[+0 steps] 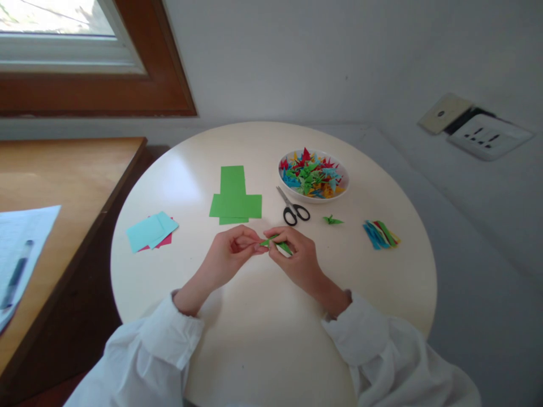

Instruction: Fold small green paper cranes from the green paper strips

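Observation:
Between my two hands, a little above the white round table (pixel 263 339), is a small folded piece of green paper (pixel 283 246). My left hand (pixel 233 249) pinches its left tip, fingers pressed together. My right hand (pixel 297 254) grips its right part between thumb and fingers, which hide some of the folds. Just beyond my hands lie green paper sheets (pixel 233 198), overlapping in a cross shape. Scissors (pixel 293 209) with black handles rest closed to the right of the sheets. A folded green paper crane (pixel 332 220) sits right of the scissors.
At the back right stands a white bowl (pixel 314 199) full of colourful paper cranes. Paper strips (pixel 382 234) lie at the right, and light blue sheets (pixel 151 232) over pink ones at the left. A wooden desk (pixel 76 169) holds a pen (pixel 17 274) on paper.

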Action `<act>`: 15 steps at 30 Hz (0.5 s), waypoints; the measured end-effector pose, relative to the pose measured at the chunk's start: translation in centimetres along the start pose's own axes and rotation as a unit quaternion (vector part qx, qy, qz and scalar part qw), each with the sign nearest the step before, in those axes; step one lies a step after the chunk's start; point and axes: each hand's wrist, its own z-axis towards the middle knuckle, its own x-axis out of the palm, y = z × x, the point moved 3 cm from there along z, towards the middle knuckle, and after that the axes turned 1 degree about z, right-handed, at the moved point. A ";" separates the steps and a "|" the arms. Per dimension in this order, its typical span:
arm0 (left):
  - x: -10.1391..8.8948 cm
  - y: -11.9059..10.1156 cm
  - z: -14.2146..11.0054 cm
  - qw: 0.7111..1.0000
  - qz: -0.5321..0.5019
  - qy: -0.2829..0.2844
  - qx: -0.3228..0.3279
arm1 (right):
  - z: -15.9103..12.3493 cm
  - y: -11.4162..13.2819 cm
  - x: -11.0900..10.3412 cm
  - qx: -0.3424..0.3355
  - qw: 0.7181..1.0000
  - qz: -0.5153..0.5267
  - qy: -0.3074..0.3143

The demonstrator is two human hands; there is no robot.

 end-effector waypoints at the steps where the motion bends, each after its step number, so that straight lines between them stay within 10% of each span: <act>1: 0.0 0.0 0.0 1.000 0.001 -0.001 0.003 | 0.0 0.0 0.0 -0.002 1.000 0.001 -0.001; 15: 0.3 0.1 0.0 0.998 0.056 0.032 0.022 | 0.2 0.8 0.1 -0.063 0.997 -0.037 0.002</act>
